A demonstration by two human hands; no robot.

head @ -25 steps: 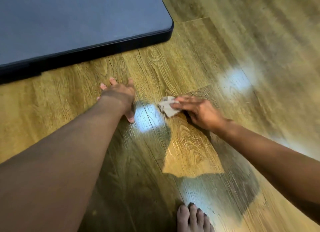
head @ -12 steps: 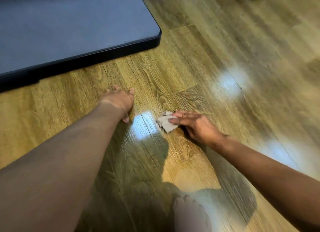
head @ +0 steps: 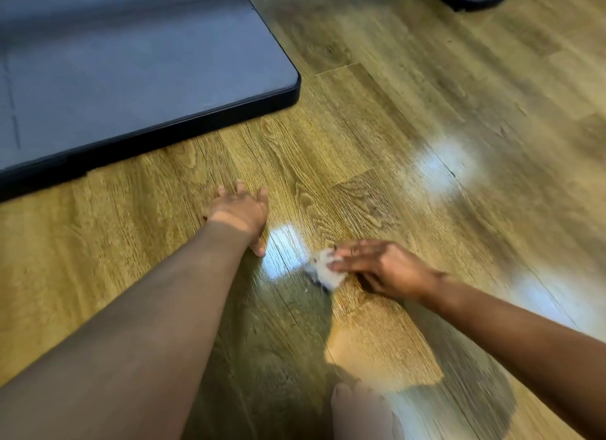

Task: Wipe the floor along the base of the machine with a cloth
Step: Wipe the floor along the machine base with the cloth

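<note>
right hand [head: 383,269] presses a small cloth [head: 326,269] flat on the wood floor [head: 377,118]; fingers [head: 352,251] lie extended across the cloth's right part, holding it down rather than pinching it. the cloth sticks out past the fingertips on the side toward the left hand, its lower edge touching the floor. cloth: pale, off-white, crumpled into a small wad, edges blurred, a dark shadow under its lower rim.

left hand [head: 241,211] is spread, palm down on the floor, fingers splayed and holding nothing; arm straight, bearing on the boards.

landmark: machine base [head: 141,72], a dark grey flat slab with a black rounded rim. the cloth lies well apart from the base, out from its rounded corner and nearer the person. the left hand lies between base rim and cloth, near the rim but not touching. a bright glare patch sits on the floor between left hand and cloth. a bare foot [head: 360,413] shows at the bottom edge, farther from the base than the cloth, blurred.
</note>
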